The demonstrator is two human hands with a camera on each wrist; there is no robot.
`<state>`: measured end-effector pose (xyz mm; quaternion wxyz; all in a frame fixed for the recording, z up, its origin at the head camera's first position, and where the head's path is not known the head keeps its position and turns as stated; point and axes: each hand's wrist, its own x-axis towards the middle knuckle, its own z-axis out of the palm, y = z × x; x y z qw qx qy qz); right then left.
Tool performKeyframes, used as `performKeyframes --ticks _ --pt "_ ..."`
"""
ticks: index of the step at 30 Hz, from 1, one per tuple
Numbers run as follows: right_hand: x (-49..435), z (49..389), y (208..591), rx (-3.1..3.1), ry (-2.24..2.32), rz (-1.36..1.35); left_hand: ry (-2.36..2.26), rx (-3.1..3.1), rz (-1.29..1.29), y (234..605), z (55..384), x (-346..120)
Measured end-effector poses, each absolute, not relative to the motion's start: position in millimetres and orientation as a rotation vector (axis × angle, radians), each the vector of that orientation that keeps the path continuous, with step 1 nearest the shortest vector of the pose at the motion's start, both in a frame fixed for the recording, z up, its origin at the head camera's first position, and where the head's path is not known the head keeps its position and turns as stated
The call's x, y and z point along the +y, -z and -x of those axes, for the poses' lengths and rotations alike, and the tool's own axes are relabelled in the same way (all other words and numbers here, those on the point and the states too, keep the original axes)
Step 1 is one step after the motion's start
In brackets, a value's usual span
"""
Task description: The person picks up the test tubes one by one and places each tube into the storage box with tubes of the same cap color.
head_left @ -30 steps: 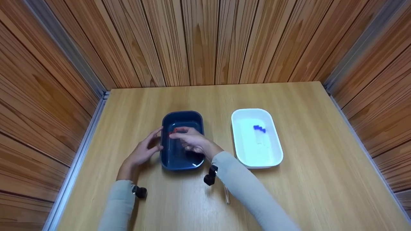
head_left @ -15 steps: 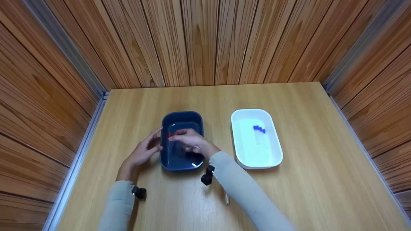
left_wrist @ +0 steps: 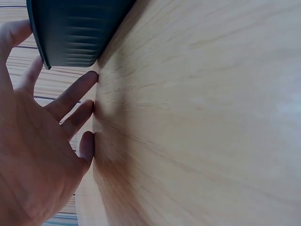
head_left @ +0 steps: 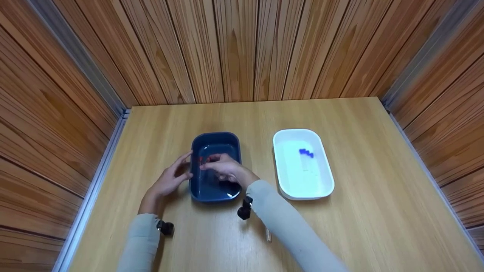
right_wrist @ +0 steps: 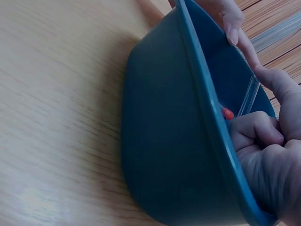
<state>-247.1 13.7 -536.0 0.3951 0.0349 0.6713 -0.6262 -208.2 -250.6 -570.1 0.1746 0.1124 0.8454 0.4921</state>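
Observation:
My left hand rests at the left side of a dark blue tub, thumb and index finger touching its rim. In the left wrist view its other fingers are straight and meet the table beside the tub. My right hand reaches inside the tub, fingertips low. In the right wrist view a clear stick slants down from its thumb tip, apparently pinched; the hand hides part of it. Small red pieces lie near those fingers, and too little of them shows to tell their kind.
To the right stands a white tub with several small blue pieces in it. Another clear stick-like piece lies on the wooden table, partly under the right forearm. Wood-panelled walls enclose the back and sides.
My right hand has shifted slightly down and its fingertips sit a little nearer the front of the blue tub. The left hand stays at the rim.

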Motion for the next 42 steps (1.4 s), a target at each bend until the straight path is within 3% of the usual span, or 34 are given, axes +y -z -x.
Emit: performKeyframes --ticks 42 --pt "3.1 237.3 545.4 2.056 1.412 -0.008 -1.395 2.424 -0.324 580.2 211.0 -253.1"
